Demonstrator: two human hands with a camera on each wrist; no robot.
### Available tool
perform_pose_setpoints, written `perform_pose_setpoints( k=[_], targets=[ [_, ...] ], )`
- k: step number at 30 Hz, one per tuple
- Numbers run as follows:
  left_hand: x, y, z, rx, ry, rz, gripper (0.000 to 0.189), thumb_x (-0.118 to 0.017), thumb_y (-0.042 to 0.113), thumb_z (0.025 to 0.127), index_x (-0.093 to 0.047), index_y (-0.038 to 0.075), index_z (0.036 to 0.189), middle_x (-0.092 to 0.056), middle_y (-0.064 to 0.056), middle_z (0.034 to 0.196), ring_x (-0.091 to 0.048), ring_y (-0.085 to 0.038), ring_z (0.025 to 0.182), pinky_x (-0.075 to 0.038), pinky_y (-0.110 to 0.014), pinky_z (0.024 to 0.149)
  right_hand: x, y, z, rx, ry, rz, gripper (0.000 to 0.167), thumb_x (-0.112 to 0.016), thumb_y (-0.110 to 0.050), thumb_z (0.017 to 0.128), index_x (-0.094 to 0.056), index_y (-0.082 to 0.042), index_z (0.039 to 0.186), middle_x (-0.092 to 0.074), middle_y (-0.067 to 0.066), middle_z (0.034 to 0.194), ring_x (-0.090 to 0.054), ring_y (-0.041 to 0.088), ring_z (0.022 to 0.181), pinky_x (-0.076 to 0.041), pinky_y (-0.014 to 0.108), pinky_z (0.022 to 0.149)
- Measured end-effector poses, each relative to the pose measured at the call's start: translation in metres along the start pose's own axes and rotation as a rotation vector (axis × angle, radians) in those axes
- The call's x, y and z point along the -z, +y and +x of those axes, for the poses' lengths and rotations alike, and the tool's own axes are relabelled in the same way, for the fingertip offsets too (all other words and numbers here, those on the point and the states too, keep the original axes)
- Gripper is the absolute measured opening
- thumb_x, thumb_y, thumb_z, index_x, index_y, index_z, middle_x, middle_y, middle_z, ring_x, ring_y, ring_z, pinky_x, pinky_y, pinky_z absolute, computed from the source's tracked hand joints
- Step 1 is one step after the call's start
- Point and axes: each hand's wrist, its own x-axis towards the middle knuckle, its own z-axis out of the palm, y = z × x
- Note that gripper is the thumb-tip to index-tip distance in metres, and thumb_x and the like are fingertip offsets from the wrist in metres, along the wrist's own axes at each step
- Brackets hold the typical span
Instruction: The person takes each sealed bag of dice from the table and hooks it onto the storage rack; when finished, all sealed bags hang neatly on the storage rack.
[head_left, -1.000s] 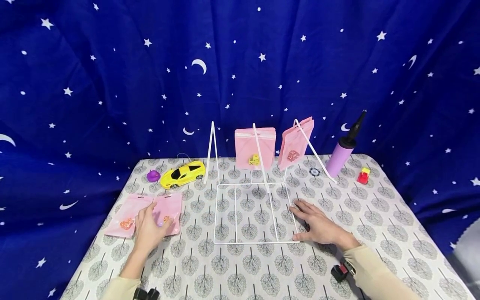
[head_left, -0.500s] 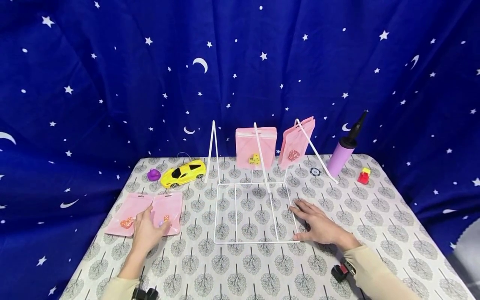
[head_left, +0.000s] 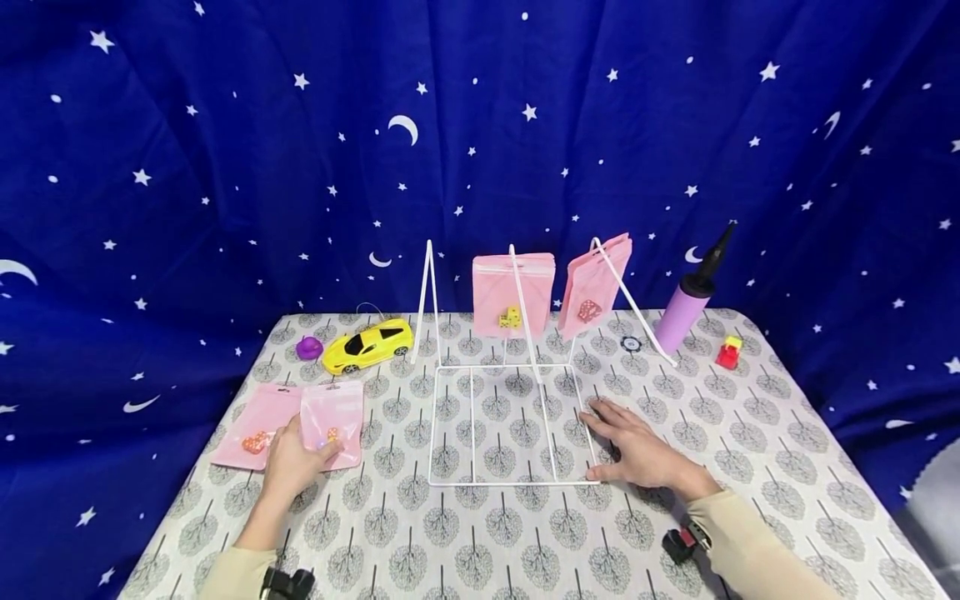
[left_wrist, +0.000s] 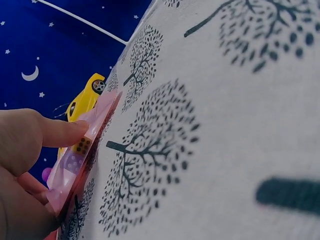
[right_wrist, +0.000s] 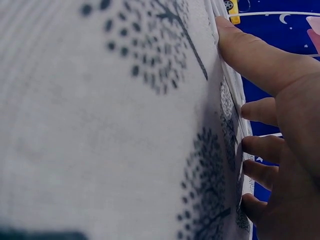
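My left hand (head_left: pixel 291 457) grips the left edge of a small pink zip bag (head_left: pixel 347 402) holding an orange die and something pale purple. In the left wrist view the thumb lies across this bag (left_wrist: pixel 64 187), with other fingers at its far edge. Beside it on the cloth lies another pink zip bag (head_left: pixel 264 410) with orange dice inside. My right hand (head_left: pixel 637 450) rests at the right side of a white wire rack (head_left: pixel 510 483), fingers spread and thumb at the front corner. Pink bags with yellow dice (head_left: pixel 491 287) and with red dice (head_left: pixel 581 287) hang on the rack.
Behind the bags are a yellow toy car (head_left: pixel 367 346) and a purple toy duck (head_left: pixel 309 347). A purple hand pump (head_left: pixel 681 312), a small round dial-like piece (head_left: pixel 631 343) and a red-and-yellow toy (head_left: pixel 728 353) stand at the right. The rack's arms rise toward the starry curtain (head_left: pixel 480 125).
My left hand has come down onto the right-hand bag and taken hold of its edge, which now overlaps the other bag. My right hand stays on the rack.
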Motion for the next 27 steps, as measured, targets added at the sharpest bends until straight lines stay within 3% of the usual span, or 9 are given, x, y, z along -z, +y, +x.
perform_pose_setpoints(
  k=[4,8,17,27],
  targets=[
    [0.0016,0.0015,-0.0012,0.031,-0.023,0.009,0.103,-0.080,0.032,0.077,-0.021,-0.016,0.146,-0.034,-0.044,0.138,-0.035,-0.060,0.126,-0.028,-0.067,0.108,-0.0013,0.0012,-0.0001,-0.001,-0.001,0.000,0.097,-0.076,-0.059,0.072,-0.044,-0.006,0.146,-0.028,0.026,0.155,-0.026,0.049,0.141,-0.020,0.069,0.111],
    [0.0033,0.0017,-0.0025,0.044,-0.005,0.008,0.106,-0.081,0.029,0.075,-0.017,-0.014,0.148,-0.030,-0.043,0.142,-0.031,-0.060,0.130,-0.026,-0.067,0.110,-0.0026,0.0026,-0.0001,0.000,0.003,-0.004,0.097,-0.076,-0.060,0.072,-0.044,-0.007,0.146,-0.029,0.026,0.155,-0.027,0.049,0.141,-0.021,0.069,0.111],
    [0.0074,0.0022,-0.0008,0.017,0.012,-0.045,0.110,-0.080,0.020,0.076,-0.006,-0.004,0.154,-0.020,-0.038,0.152,-0.023,-0.057,0.136,-0.021,-0.066,0.113,-0.0011,0.0023,-0.0011,0.007,0.011,-0.001,0.097,-0.078,-0.057,0.071,-0.044,-0.006,0.145,-0.029,0.027,0.154,-0.027,0.050,0.140,-0.021,0.069,0.111],
    [0.0094,-0.0018,-0.0037,-0.018,-0.005,-0.084,0.110,-0.077,0.009,0.074,-0.002,0.000,0.155,-0.022,-0.036,0.152,-0.025,-0.056,0.136,-0.021,-0.066,0.113,0.0003,0.0001,0.0000,-0.005,0.002,0.006,0.097,-0.077,-0.058,0.071,-0.044,-0.005,0.146,-0.028,0.027,0.155,-0.026,0.050,0.141,-0.021,0.069,0.111]
  ],
)
